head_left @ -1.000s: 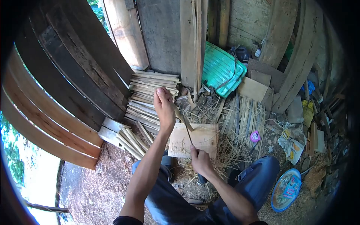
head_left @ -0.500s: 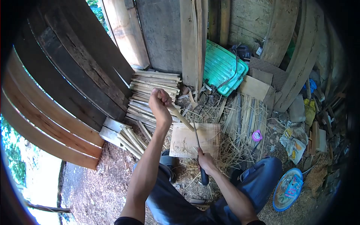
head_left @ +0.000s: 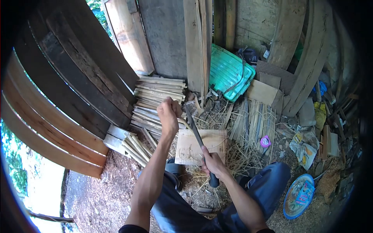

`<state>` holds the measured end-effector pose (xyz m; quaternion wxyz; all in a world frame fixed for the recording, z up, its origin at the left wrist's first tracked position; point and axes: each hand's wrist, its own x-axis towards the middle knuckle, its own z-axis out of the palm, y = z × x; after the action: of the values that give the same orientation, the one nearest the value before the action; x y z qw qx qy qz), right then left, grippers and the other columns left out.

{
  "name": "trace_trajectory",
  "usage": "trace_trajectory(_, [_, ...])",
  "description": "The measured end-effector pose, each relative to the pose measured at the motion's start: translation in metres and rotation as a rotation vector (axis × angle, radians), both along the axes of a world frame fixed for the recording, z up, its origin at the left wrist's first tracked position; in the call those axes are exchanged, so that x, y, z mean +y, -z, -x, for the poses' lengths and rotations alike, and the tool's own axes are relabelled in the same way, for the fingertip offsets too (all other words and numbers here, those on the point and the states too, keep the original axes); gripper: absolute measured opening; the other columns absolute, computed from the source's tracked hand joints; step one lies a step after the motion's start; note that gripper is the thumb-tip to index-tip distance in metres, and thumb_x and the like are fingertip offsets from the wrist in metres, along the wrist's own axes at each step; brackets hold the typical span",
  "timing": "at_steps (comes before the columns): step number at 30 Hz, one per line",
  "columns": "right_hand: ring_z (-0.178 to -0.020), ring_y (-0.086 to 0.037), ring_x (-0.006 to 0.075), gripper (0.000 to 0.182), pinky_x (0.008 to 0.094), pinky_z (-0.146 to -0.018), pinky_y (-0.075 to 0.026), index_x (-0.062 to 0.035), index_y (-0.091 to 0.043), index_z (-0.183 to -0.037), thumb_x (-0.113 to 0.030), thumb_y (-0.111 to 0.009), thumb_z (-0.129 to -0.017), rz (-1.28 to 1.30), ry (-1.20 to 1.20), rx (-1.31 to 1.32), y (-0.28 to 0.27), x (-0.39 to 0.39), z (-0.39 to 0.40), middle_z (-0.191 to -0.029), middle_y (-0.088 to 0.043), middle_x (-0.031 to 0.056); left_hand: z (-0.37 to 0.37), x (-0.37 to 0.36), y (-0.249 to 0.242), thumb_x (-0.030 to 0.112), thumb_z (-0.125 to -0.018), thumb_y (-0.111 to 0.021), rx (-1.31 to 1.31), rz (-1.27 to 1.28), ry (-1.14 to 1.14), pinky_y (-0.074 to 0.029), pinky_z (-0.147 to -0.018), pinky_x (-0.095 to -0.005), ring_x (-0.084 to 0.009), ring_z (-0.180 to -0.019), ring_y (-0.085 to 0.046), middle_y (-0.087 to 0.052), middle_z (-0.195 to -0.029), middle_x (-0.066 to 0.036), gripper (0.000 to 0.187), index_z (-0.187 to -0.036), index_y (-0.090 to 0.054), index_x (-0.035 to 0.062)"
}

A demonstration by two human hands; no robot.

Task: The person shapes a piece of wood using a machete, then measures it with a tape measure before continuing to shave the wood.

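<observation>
While our left hand (head_left: 169,112) is fisted on the top end of a bamboo strip (head_left: 182,121), fingers clamped round it, our right hand (head_left: 211,165) grips the dark handle of a knife (head_left: 196,130), fingers wrapped tight. Strip runs from the left fist down toward a wood block (head_left: 211,141) on the ground between our knees; the blade lies across it just right of the fist, tip pointing away from us.

To do this well, we judge: keep the strip's lower end braced on the block, blade at a shallow angle, edge driven away from the left fist, short controlled strokes following the grain. Left knuckles sit close to the blade, so keep them above the cutting line.

Near us: stack of slats (head_left: 157,97), green crate (head_left: 229,72), shavings around the block. No brand or writing readable; the plate (head_left: 297,194) has a coloured print, too blurred to read.
</observation>
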<state>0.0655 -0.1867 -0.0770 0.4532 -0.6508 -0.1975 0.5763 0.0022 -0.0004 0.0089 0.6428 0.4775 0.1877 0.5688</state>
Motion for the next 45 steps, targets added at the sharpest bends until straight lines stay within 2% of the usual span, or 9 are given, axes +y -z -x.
trace_trajectory(9, [-0.036, -0.043, 0.0124, 0.057, 0.0297, -0.034, -0.036, -0.0055, -0.045, -0.056, -0.048, -0.037, -0.093, -0.099, -0.123, -0.467, 0.046, 0.002, 0.003, -0.045, -0.044, 0.0034, 0.011, 0.001, 0.005, 0.024, -0.086, -0.04, -0.013, 0.006, 0.114, -0.016, -0.041, -0.0276, -0.0096, -0.042, -0.019, -0.024, -0.047, 0.0, 0.035, -0.056, -0.028, 0.0099])
trace_trajectory(12, [-0.035, -0.043, 0.0126, 0.057, 0.0299, -0.035, -0.036, -0.0056, -0.045, -0.058, -0.051, -0.037, -0.092, 0.33, -0.139, -0.337, 0.068, -0.019, -0.005, -0.045, -0.042, 0.0034, 0.016, 0.008, 0.004, 0.026, -0.087, -0.039, -0.008, -0.002, 0.146, -0.017, -0.041, -0.0271, -0.0095, -0.042, -0.019, -0.023, -0.048, 0.001, 0.036, -0.056, -0.027, 0.0103])
trace_trajectory(18, [-0.036, -0.041, 0.0125, 0.059, 0.0282, -0.034, -0.036, -0.0039, -0.044, -0.064, -0.057, -0.036, -0.09, 0.152, 0.144, 0.082, 0.036, -0.007, 0.008, -0.046, -0.04, 0.0021, 0.023, 0.017, 0.009, 0.027, -0.087, -0.037, -0.048, 0.02, 0.111, -0.018, -0.041, -0.0269, -0.01, -0.042, -0.019, -0.023, -0.048, 0.0, 0.035, -0.058, -0.027, 0.0106])
trace_trajectory(23, [-0.033, -0.04, 0.0098, 0.057, 0.0241, -0.032, -0.034, -0.0045, -0.044, -0.063, -0.051, -0.032, -0.093, -0.408, 0.125, -0.113, -0.014, -0.008, 0.011, -0.047, -0.041, 0.0022, 0.018, 0.02, 0.006, 0.026, -0.087, -0.037, -0.042, 0.053, 0.102, -0.016, -0.042, -0.0281, -0.0102, -0.043, -0.017, -0.021, -0.048, 0.001, 0.035, -0.058, -0.026, 0.0102])
trace_trajectory(27, [-0.034, -0.039, 0.0095, 0.058, 0.0247, -0.032, -0.034, -0.0049, -0.044, -0.063, -0.055, -0.037, -0.09, 0.057, -0.075, -0.058, 0.012, -0.005, 0.003, -0.047, -0.04, 0.0016, 0.009, 0.011, 0.004, 0.025, -0.086, -0.037, -0.004, 0.011, 0.089, -0.015, -0.039, -0.0282, -0.01, -0.041, -0.017, -0.022, -0.046, 0.001, 0.035, -0.056, -0.026, 0.0102])
trace_trajectory(32, [-0.033, -0.038, 0.0093, 0.057, 0.0258, -0.032, -0.035, -0.0045, -0.044, -0.063, -0.054, -0.038, -0.09, 0.032, 0.026, 0.103, -0.015, -0.012, 0.006, -0.047, -0.04, 0.001, 0.007, 0.007, 0.002, 0.025, -0.085, -0.037, 0.01, -0.004, 0.114, -0.015, -0.039, -0.0277, -0.0096, -0.04, -0.018, -0.023, -0.045, 0.001, 0.034, -0.056, -0.026, 0.0104])
trace_trajectory(36, [-0.034, -0.038, 0.0091, 0.055, 0.0262, -0.032, -0.035, -0.0059, -0.043, -0.06, -0.048, -0.035, -0.094, -0.215, -0.025, -0.281, 0.005, -0.012, 0.016, -0.046, -0.04, -0.0003, 0.006, 0.007, 0.002, 0.024, -0.085, -0.037, -0.011, -0.013, 0.1, -0.015, -0.039, -0.0276, -0.0096, -0.041, -0.017, -0.022, -0.046, 0.001, 0.034, -0.056, -0.027, 0.0102])
trace_trajectory(40, [-0.034, -0.04, 0.0107, 0.058, 0.0263, -0.032, -0.035, -0.0061, -0.042, -0.059, -0.054, -0.036, -0.091, 0.03, 0.036, 0.131, 0.02, -0.009, 0.004, -0.046, -0.041, 0.0008, 0.014, 0.009, 0.002, 0.025, -0.085, -0.037, 0.001, 0.018, 0.073, -0.016, -0.039, -0.0279, -0.0101, -0.041, -0.018, -0.021, -0.046, 0.001, 0.034, -0.056, -0.026, 0.0108])
trace_trajectory(45, [-0.037, -0.044, 0.0139, 0.059, 0.0306, -0.037, -0.037, -0.0027, -0.047, -0.06, -0.052, -0.037, -0.092, -0.061, -0.008, -0.218, -0.001, -0.009, 0.008, -0.046, -0.044, 0.004, 0.016, 0.017, 0.006, 0.021, -0.085, -0.036, -0.069, 0.035, 0.097, -0.014, -0.039, -0.0276, -0.0094, -0.04, -0.018, -0.023, -0.045, 0.0, 0.034, -0.055, -0.026, 0.0101])
